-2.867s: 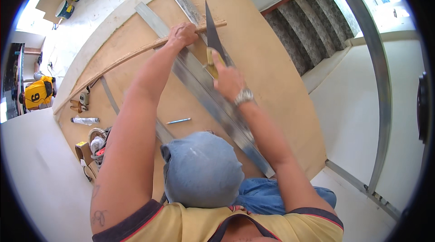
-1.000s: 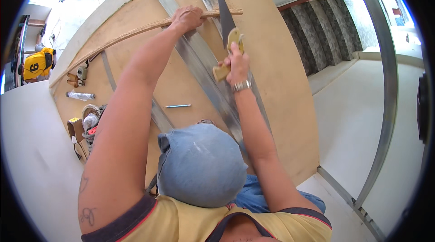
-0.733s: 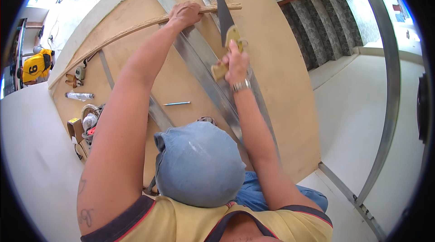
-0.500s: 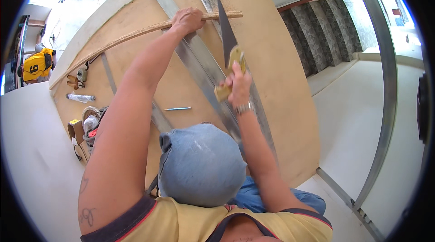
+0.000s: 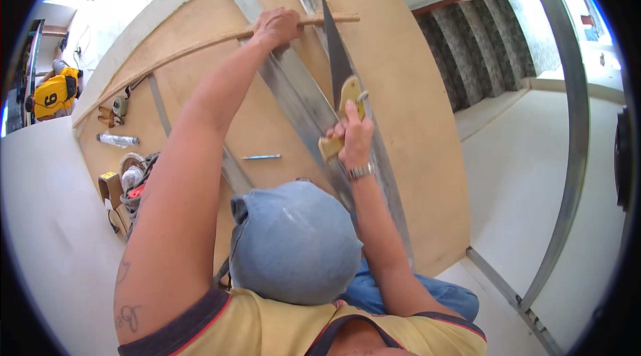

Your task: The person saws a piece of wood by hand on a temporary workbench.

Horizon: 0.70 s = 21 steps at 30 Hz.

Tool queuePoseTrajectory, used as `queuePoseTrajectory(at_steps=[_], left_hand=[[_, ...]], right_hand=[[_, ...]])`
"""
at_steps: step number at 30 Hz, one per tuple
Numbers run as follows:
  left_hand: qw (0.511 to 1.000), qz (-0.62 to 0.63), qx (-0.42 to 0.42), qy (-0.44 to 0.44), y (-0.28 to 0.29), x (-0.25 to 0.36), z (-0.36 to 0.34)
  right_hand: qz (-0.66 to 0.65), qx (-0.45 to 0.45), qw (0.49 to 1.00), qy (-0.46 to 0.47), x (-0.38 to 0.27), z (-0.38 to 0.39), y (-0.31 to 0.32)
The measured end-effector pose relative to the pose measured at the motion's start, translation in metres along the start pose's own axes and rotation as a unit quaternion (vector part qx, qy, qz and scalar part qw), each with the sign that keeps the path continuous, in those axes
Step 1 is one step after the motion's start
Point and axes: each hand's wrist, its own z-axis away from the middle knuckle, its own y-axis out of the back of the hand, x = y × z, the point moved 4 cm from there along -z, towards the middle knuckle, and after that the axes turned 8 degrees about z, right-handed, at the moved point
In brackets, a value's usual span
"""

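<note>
A long thin wooden strip [image 5: 193, 44] runs across the board, curving down toward the far left. My left hand [image 5: 277, 26] is closed around it near its right end, above a metal channel [image 5: 284, 79]. In my right hand [image 5: 355, 134] is a handsaw [image 5: 338, 56] with a yellowish handle. Its dark blade points away from me and crosses the strip a little right of my left hand. Sawdust lies on the board beyond the blade. My bent knee in blue denim [image 5: 297, 242] stands between my arms.
A pencil [image 5: 262, 156] lies on the board [image 5: 427, 189]. At the left are a tape measure [image 5: 120, 105], a clear-wrapped roll [image 5: 117, 140] and a tool bag [image 5: 143, 186]. Steps [image 5: 481, 49] drop away at the right behind a metal post [image 5: 575, 122]. A person in yellow [image 5: 57, 94] is far left.
My right hand has drawn the saw back toward me, so its handle sits lower. My left hand stays on the strip in nearly the same place.
</note>
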Motion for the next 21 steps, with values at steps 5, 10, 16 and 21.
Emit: queuePoseTrajectory(at_steps=[5,10,16,21], left_hand=[[1.000,-0.001,-0.001,-0.003,0.000,0.016,-0.010],[1.000,0.003,-0.002,0.017,-0.004,-0.001,-0.005],[1.000,0.005,0.016,-0.002,0.000,0.009,-0.009],[1.000,-0.008,0.003,0.001,0.007,0.005,-0.001]], right_hand=[[-0.001,-0.006,1.000,0.029,-0.029,-0.056,-0.027],[-0.014,0.013,1.000,0.006,-0.012,-0.021,-0.009],[0.024,0.010,0.999,0.035,-0.029,-0.056,-0.023],[0.011,-0.009,1.000,0.010,-0.011,-0.010,-0.001]])
